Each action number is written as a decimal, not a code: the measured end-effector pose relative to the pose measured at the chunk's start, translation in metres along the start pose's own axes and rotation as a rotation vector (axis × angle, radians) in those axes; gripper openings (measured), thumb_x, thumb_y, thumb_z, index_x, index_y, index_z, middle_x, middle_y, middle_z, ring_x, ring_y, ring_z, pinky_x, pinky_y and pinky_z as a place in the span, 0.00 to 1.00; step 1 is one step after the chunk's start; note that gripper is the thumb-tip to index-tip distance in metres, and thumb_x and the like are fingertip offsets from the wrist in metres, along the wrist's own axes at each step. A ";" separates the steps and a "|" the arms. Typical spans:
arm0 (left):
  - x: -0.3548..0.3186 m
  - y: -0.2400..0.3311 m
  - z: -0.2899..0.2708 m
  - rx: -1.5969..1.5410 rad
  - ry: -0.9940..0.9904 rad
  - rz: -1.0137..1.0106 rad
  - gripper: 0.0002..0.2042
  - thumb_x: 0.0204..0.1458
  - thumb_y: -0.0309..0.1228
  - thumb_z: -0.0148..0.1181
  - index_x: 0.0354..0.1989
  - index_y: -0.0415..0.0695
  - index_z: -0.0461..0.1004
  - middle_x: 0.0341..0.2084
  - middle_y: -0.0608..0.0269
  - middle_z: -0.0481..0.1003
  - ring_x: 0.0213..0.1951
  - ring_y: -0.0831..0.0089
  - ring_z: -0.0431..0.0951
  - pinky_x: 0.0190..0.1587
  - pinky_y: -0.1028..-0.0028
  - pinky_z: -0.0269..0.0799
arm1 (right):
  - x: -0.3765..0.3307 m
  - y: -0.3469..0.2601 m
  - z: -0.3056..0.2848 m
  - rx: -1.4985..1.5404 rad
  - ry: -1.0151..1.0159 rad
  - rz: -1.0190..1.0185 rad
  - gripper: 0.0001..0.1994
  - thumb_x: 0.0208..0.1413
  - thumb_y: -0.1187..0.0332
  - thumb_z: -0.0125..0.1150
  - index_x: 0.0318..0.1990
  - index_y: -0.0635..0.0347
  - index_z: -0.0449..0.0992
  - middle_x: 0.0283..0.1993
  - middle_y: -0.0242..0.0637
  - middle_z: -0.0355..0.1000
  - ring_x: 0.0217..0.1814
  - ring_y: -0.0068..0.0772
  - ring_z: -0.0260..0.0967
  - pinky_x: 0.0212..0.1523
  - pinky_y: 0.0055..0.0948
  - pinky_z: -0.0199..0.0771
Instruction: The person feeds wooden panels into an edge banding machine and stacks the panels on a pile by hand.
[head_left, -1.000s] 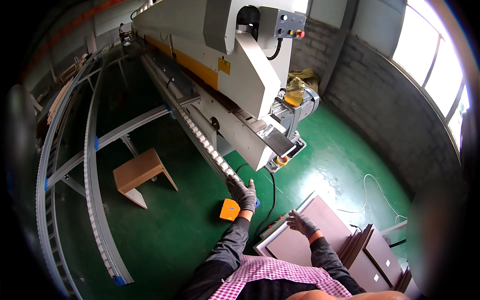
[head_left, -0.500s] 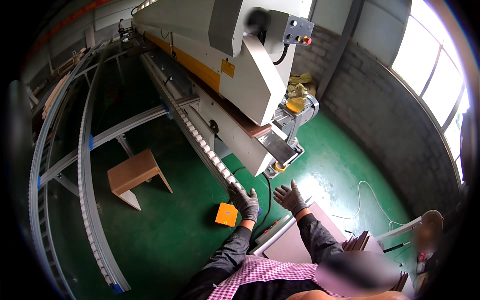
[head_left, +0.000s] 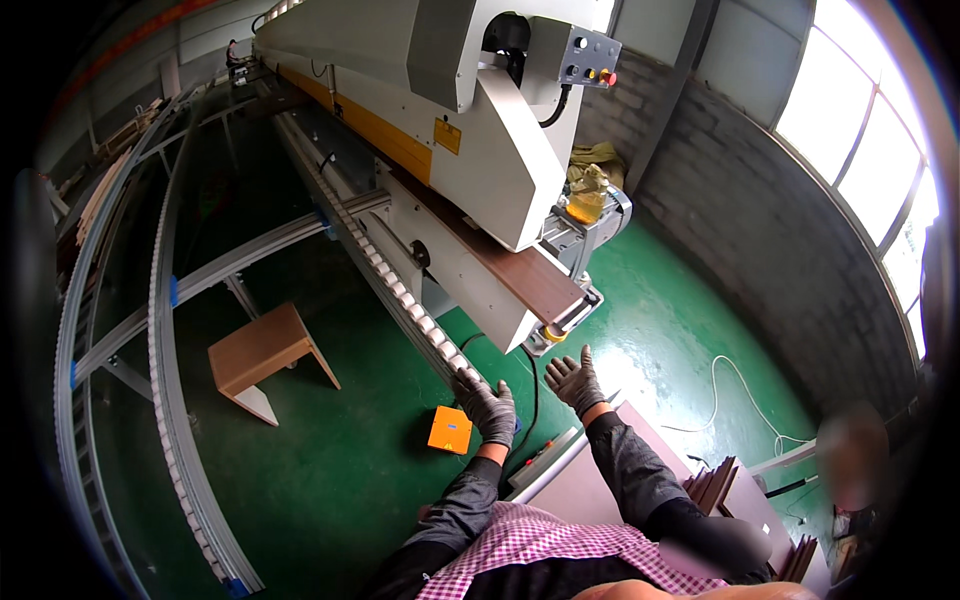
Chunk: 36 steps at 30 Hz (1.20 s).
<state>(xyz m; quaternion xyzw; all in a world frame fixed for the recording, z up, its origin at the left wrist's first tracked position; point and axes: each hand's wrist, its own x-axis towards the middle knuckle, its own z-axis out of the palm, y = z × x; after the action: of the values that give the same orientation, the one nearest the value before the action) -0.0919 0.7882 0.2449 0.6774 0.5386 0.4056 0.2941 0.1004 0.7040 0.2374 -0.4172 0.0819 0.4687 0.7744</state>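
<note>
In the head view, a brown panel (head_left: pixel 530 278) is seen just right of the frame's centre, its far part hidden under the white machine (head_left: pixel 500 155). It is judged stiff, fairly heavy and perhaps slippery, with corners easily chipped; it would best be grasped by both long edges near the free end. Its long axis is slanted from upper left, the free end pointed lower right. Below it, the right hand (head_left: pixel 575 383) is held empty, fingers spread; the left hand (head_left: pixel 487 410), thumb and fingers parted, is rested at the roller rail (head_left: pixel 424 324)
</note>
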 end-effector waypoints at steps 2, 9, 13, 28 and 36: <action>-0.001 0.000 0.001 -0.012 -0.001 0.010 0.46 0.44 0.34 0.66 0.69 0.37 0.44 0.64 0.32 0.49 0.65 0.41 0.53 0.67 0.55 0.51 | -0.002 -0.001 -0.001 0.036 0.010 -0.018 0.57 0.44 0.29 0.57 0.72 0.51 0.37 0.75 0.39 0.43 0.76 0.44 0.42 0.70 0.46 0.48; -0.003 -0.003 0.004 0.032 0.025 0.012 0.46 0.45 0.34 0.66 0.69 0.37 0.43 0.65 0.33 0.49 0.65 0.42 0.53 0.67 0.55 0.52 | -0.002 -0.014 -0.025 0.131 0.082 -0.115 0.56 0.43 0.32 0.61 0.72 0.53 0.40 0.74 0.37 0.45 0.75 0.45 0.45 0.69 0.45 0.51; -0.002 -0.002 0.002 0.052 0.023 0.016 0.46 0.45 0.35 0.66 0.69 0.36 0.43 0.65 0.33 0.50 0.66 0.44 0.53 0.67 0.58 0.52 | 0.004 -0.027 -0.050 0.283 0.150 -0.168 0.48 0.40 0.39 0.70 0.65 0.56 0.57 0.66 0.38 0.59 0.69 0.45 0.54 0.65 0.45 0.59; -0.067 0.056 0.009 0.130 -0.407 0.401 0.44 0.48 0.51 0.63 0.67 0.39 0.50 0.66 0.44 0.53 0.65 0.50 0.58 0.65 0.58 0.54 | -0.157 -0.029 -0.199 0.492 0.308 -0.268 0.13 0.57 0.63 0.62 0.44 0.60 0.72 0.44 0.42 0.72 0.48 0.47 0.70 0.52 0.53 0.75; -0.089 0.054 0.100 -1.528 -1.143 -0.679 0.32 0.55 0.54 0.53 0.62 0.45 0.62 0.59 0.60 0.66 0.58 0.60 0.67 0.59 0.56 0.63 | -0.441 -0.001 -0.341 0.411 0.508 -0.436 0.14 0.53 0.62 0.67 0.42 0.59 0.75 0.42 0.40 0.74 0.47 0.45 0.71 0.50 0.53 0.76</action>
<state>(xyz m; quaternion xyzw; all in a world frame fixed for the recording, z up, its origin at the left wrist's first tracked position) 0.0136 0.6922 0.2194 0.2118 0.0776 0.1516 0.9624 -0.0497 0.1677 0.2486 -0.3640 0.2725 0.1488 0.8782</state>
